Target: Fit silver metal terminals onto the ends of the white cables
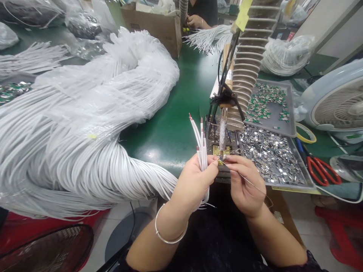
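My left hand (198, 179) is closed round several white cables (203, 151) whose stripped ends show red tips pointing up. Its thumb and forefinger reach the tip of a soldering iron (223, 132), which hangs tip-down from a stand. In the fingers of my right hand (246, 181) is a thin solder wire (252, 184) that trails down toward the wrist. A small metal connector (225, 156) shows at the right fingertips by the iron tip; which hand grips it I cannot tell. Below the tip lies a yellow sponge (217, 150).
A large bundle of white cables (136, 170) covers the left side. At right are a tray of metal connectors (269, 155), a tray of green boards (290, 109), red-handled scissors (323, 170), tape (306, 133) and a fan (337, 102). A ribbed hose (255, 49) hangs ahead. Another person's hand (195, 21) is at the back.
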Motion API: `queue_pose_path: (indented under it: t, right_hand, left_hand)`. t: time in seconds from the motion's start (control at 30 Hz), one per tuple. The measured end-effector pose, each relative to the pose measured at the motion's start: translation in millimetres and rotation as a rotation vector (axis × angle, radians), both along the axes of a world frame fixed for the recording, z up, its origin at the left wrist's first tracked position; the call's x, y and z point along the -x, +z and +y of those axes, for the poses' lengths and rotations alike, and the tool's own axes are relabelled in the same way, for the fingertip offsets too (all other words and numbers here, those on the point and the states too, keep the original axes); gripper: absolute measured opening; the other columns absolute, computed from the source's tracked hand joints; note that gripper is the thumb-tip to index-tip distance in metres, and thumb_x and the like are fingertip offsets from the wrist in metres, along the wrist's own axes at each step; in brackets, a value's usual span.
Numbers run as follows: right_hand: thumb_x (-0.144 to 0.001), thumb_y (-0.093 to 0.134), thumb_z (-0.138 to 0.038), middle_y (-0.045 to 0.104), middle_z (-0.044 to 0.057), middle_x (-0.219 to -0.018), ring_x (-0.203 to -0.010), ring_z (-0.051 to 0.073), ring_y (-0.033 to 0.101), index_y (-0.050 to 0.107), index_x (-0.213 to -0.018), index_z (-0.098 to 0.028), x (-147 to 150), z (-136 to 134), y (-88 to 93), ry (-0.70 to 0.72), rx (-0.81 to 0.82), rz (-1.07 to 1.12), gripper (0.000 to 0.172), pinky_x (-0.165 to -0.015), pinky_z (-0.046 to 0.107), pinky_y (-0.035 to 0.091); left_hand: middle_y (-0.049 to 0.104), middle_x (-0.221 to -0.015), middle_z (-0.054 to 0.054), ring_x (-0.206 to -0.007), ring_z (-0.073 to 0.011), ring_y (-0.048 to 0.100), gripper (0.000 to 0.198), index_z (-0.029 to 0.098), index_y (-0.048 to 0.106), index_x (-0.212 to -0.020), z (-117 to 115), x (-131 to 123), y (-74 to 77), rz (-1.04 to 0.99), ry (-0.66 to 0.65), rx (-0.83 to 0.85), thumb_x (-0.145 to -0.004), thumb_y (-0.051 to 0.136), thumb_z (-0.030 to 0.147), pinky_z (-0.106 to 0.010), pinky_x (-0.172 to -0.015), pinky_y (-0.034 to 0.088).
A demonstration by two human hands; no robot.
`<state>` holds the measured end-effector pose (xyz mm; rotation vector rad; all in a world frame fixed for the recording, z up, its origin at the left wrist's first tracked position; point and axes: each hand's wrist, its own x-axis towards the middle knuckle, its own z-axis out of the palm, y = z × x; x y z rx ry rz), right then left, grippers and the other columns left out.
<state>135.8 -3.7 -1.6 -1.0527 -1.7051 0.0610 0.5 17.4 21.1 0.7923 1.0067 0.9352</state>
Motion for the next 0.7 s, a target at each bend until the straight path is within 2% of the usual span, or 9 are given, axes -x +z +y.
queue_pose_path:
  t: [0.23, 0.47, 0.53, 0.63, 0.7]
  right_hand:
    - [-0.08, 0.05, -0.002, 0.066, 0.009, -0.098, -0.093, 0.018, 0.064, 0.06, -0.098, -0.018, -0.9, -5.0, -4.6, 0.031, 0.035, 0.004, 0.026, -0.078, 0.034, 0.056]
    - [-0.082, 0.046, -0.003, 0.065, 0.007, -0.09, -0.087, 0.017, 0.063, 0.058, -0.098, -0.018, -6.1, -14.8, -13.1, 0.072, 0.088, 0.049, 0.024, -0.073, 0.034, 0.055]
    - [-0.085, 0.043, -0.005, 0.061, 0.005, -0.082, -0.08, 0.016, 0.062, 0.057, -0.095, -0.019, -6.9, -19.3, -17.2, 0.083, 0.141, 0.168, 0.022, -0.07, 0.034, 0.054]
    - [-0.09, 0.039, -0.012, 0.052, 0.0, -0.072, -0.064, 0.012, 0.057, 0.055, -0.092, -0.021, -7.8, -24.9, -19.8, 0.171, 0.268, 0.515, 0.018, -0.057, 0.029, 0.052]
    - [-0.092, 0.04, -0.021, 0.052, 0.0, -0.072, -0.056, 0.01, 0.053, 0.058, -0.093, -0.022, -9.9, -27.0, -17.6, 0.28, 0.375, 0.757, 0.019, -0.047, 0.025, 0.048]
  left_hand:
    - [0.04, -0.055, 0.007, -0.044, -0.0035, 0.031, 0.009, 0.016, 0.053, -0.08, -3.2, 0.4, -10.8, -0.002, -0.022, 0.012, -0.079, 0.057, 0.024, -0.017, -0.045, 0.026]
    - [0.04, -0.058, 0.007, -0.047, -0.0043, 0.03, 0.015, 0.016, 0.052, -0.082, -14.4, 3.6, -21.9, 0.016, -0.093, 0.008, -0.08, 0.057, 0.03, -0.017, -0.046, 0.025]
    - [0.037, -0.056, 0.008, -0.047, -0.0047, 0.028, 0.018, 0.017, 0.052, -0.083, -18.6, 5.4, -24.3, 0.036, -0.121, 0.009, -0.081, 0.057, 0.034, -0.018, -0.046, 0.023]
    - [0.03, -0.052, 0.01, -0.045, -0.0054, 0.024, 0.026, 0.017, 0.052, -0.086, -23.5, 8.2, -25.4, 0.073, -0.163, 0.008, -0.085, 0.051, 0.043, -0.019, -0.045, 0.02]
    - [0.035, -0.052, 0.008, -0.047, -0.0063, 0.029, 0.031, 0.016, 0.054, -0.084, -25.0, 10.2, -24.6, 0.152, -0.182, -0.034, -0.087, 0.047, 0.046, -0.02, -0.048, 0.025]
